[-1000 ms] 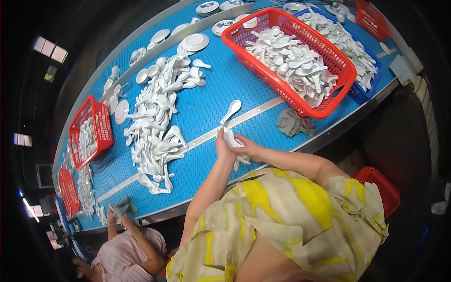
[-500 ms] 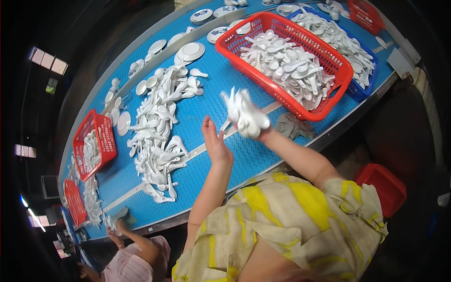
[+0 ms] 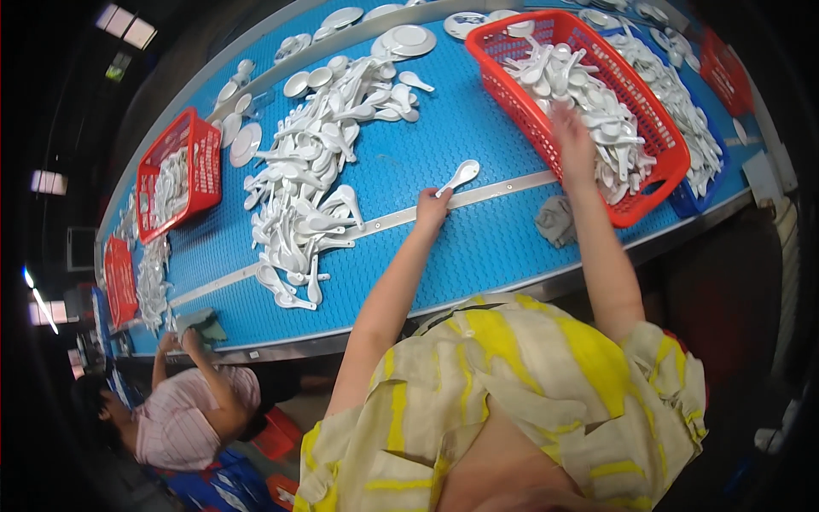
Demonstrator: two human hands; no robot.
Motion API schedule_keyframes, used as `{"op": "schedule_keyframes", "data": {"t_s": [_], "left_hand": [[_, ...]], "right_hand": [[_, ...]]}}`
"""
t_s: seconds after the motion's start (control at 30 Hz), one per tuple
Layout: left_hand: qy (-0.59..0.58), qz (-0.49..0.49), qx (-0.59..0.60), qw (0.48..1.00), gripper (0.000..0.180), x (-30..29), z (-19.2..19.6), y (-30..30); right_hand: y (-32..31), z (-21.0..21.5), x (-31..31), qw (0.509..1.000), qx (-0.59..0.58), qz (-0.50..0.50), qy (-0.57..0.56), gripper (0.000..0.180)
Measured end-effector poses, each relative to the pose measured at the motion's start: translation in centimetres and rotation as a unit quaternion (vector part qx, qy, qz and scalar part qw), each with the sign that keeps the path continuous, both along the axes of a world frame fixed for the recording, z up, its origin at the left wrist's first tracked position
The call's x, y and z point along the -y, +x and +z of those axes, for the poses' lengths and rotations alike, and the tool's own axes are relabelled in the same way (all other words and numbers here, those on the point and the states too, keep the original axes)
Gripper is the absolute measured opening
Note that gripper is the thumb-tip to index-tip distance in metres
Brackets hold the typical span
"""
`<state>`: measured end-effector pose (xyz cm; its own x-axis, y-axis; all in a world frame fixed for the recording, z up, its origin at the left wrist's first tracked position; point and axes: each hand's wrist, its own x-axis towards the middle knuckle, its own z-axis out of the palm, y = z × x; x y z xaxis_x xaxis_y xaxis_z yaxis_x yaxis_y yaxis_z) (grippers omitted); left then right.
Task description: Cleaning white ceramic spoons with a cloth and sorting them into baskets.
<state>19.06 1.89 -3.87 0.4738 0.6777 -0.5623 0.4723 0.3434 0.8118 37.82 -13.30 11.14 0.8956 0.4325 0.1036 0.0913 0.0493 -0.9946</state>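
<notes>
My left hand (image 3: 432, 207) pinches a white ceramic soup spoon (image 3: 461, 175) by its handle end, low over the blue belt, with the bowl pointing away to the right. My right hand (image 3: 572, 141) reaches over the near side of a red plastic basket (image 3: 505, 109) heaped with white spoons (image 3: 616, 141). Motion blurs its fingers, so their pose and anything in them cannot be made out. Left of my left hand, a long loose pile of white spoons (image 3: 299, 166) lies on the belt.
A grey crumpled cloth (image 3: 556, 222) lies beside my right forearm. Behind the red basket stands a blue basket (image 3: 712, 175) of spoons. White plates (image 3: 409, 39) sit at the far side. Left, a person in pink (image 3: 200, 410) works near another red basket (image 3: 205, 158).
My right hand has carried a bunch of spoons right to the red basket; the bunch is no longer distinguishable in it. My left hand, formerly empty and raised, now grips a spoon. The view has shifted.
</notes>
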Motion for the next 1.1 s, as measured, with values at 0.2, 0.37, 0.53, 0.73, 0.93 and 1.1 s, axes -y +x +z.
{"op": "schedule_keyframes", "data": {"t_s": [0.2,0.37,0.53,0.73,0.93,1.1], "left_hand": [[-0.064,-0.048,0.060,0.995,0.025,0.3,0.2,1.5],[0.034,-0.047,0.108,0.992,0.027,2.6,2.0,-0.2],[0.067,-0.143,0.104,0.982,0.038,6.0,6.8,-1.3],[0.200,-0.197,0.217,0.935,0.037,10.7,8.0,1.1],[0.014,-0.163,0.268,0.950,0.034,10.5,13.1,-0.5],[-0.004,-0.150,0.236,0.960,0.034,8.4,11.5,-1.7]], "right_hand": [[-5.6,-8.9,10.0,0.809,0.383,0.127,-0.428,0.038],[-2.8,-13.8,15.1,0.871,0.196,0.117,-0.435,0.031],[-6.2,-6.3,12.5,0.976,0.040,0.191,-0.096,0.028],[-12.8,-0.5,11.0,0.883,0.308,0.196,-0.295,0.027],[-10.9,0.5,21.7,0.721,0.035,0.474,-0.503,0.022],[-10.6,-0.4,31.0,0.940,-0.244,0.220,-0.089,0.021]]}}
